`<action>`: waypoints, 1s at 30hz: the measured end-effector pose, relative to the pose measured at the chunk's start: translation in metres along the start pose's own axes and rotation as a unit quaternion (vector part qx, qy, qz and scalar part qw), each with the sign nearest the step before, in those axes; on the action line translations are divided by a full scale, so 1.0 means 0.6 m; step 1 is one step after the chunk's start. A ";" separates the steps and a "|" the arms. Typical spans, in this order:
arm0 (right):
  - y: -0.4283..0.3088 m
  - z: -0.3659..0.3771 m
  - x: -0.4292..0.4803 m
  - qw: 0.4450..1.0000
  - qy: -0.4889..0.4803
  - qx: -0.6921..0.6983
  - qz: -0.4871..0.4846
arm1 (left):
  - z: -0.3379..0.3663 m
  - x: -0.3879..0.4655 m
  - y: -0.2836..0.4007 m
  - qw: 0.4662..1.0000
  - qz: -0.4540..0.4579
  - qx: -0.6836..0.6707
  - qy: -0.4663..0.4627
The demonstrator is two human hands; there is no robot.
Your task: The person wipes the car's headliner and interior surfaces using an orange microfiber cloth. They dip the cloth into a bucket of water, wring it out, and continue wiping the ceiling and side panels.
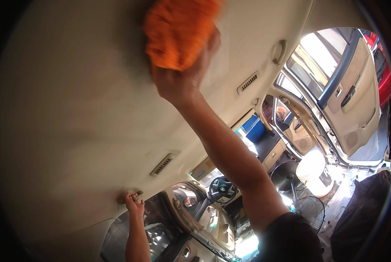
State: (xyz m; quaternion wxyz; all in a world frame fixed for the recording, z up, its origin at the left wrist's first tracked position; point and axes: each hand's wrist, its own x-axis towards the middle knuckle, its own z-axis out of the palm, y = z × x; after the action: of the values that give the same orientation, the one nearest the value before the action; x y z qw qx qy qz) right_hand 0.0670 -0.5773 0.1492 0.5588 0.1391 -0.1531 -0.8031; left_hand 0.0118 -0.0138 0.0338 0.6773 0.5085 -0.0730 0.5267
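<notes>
Inside a vehicle, my right hand (182, 78) is raised to the beige headliner (84, 131), with a bunched orange cloth (182, 36) in its grip. The cloth is against or very close to the headliner and blurred by motion. Its folds hide most of my right fingers. At the lower left, my left hand (135, 205) has its fingers curled around a grab handle (139, 193) at the headliner's edge. Greyish smudges show on the headliner near the cloth.
Two air vents (247, 83) and another grab handle (281, 53) sit along the headliner. Below are a white bucket (313, 173), a fan (310, 213), a steering wheel (223, 189) and bare metal floor (342, 193). An open door (359, 108) stands at the right, near a black covering (359, 209).
</notes>
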 end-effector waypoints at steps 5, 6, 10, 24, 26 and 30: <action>0.116 -0.039 -0.104 0.997 -0.014 -0.069 -0.030 | 0.037 0.005 -0.005 1.000 0.007 -0.009 0.004; 0.164 -0.073 -0.163 0.993 -0.051 -0.097 0.034 | 0.046 0.007 -0.005 1.000 0.005 -0.004 -0.005; 0.144 -0.130 -0.237 0.948 -0.060 -0.108 0.292 | 0.021 0.008 -0.008 1.000 0.010 0.015 -0.005; 0.245 -0.167 -0.235 0.957 -0.027 -0.172 0.233 | 0.035 -0.002 -0.004 0.999 0.033 0.008 0.032; 0.236 -0.194 -0.256 0.937 -0.055 -0.129 0.320 | 0.031 0.003 -0.003 0.999 0.032 0.015 0.029; 0.150 -0.067 -0.096 0.993 0.076 -0.028 0.088 | 0.023 -0.008 0.001 0.998 0.026 0.024 0.049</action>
State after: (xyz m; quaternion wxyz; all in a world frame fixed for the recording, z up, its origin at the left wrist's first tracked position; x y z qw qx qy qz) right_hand 0.1794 -0.5565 0.1516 0.6411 0.1701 -0.0991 -0.7418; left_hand 0.0156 -0.0275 0.0377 0.6535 0.4964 -0.0404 0.5700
